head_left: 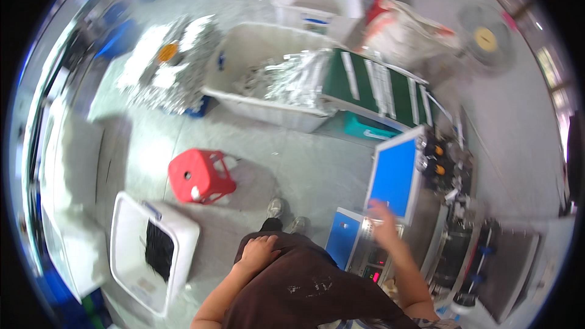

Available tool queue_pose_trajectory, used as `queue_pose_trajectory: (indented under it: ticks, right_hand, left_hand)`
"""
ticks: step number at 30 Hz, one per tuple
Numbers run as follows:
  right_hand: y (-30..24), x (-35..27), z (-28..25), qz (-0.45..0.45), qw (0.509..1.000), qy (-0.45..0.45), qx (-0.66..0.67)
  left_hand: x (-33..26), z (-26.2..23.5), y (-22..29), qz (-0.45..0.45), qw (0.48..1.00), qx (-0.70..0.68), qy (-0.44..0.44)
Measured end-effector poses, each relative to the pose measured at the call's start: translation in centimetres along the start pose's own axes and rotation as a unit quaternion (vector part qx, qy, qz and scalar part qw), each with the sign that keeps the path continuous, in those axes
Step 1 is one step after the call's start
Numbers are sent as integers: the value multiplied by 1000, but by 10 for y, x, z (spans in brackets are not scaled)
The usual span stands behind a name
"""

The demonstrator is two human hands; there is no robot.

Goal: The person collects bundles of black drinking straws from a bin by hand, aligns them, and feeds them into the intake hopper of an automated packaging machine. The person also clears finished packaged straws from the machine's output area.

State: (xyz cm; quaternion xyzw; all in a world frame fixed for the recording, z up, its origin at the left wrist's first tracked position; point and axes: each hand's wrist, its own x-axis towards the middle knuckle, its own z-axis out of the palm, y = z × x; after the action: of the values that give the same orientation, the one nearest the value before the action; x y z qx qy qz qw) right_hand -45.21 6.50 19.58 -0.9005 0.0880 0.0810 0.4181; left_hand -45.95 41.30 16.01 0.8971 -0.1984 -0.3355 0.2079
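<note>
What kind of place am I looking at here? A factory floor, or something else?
Most likely a small factory or packing workshop. A green conveyor belt feeds silvery packets into a big white bin, and the person's right hand reaches to a machine with a blue screen.

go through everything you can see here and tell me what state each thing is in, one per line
left hand: empty, resting flat on the hip
right hand: blurred, raised at the blue screen's lower edge
blue screen: lit, plain blue
red stool: upright, unoccupied
big white tub: open, holding silver foil packs
white bin: open, dark items inside
</note>
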Motion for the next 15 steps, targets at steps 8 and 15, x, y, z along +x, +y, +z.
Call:
queue_pose_trajectory:
  ticks: [8,15]
  right_hand:
    - [-111,-30,158,-138,932,-329,56]
    - [-87,-54,201,-167,921,-316,-157]
  left_hand:
    - [-123,37,-23,-201,968,-136,63]
    - [-196,83,-91,-212,949,-184,144]
